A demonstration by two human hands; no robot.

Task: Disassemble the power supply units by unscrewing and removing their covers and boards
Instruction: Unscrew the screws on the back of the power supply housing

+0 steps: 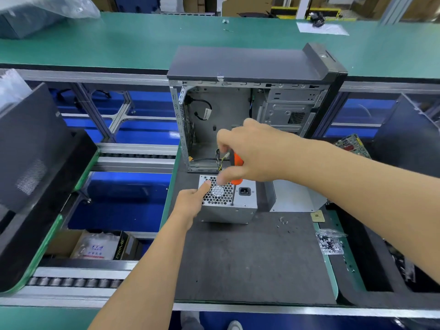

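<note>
On dark mat (250, 258), screwdriver (237, 163) stands upright, tip down into power supply (228, 210).

Power supply unit (228, 206): dull grey sheet metal, honeycomb-perforated top face; screwdriver (237, 163): glossy orange plastic handle, thin dark metal shaft; computer case (250, 110): bare matt metal inside, smooth dark matt top panel, black plastic front; work mat (250, 258): dark grey, matt, slightly scuffed; bench top (119, 44): green, smooth, faint sheen; screw bag (329, 241): clear crinkled plastic; conveyor rails (71, 272): brushed aluminium; box (100, 246): cardboard.
</note>
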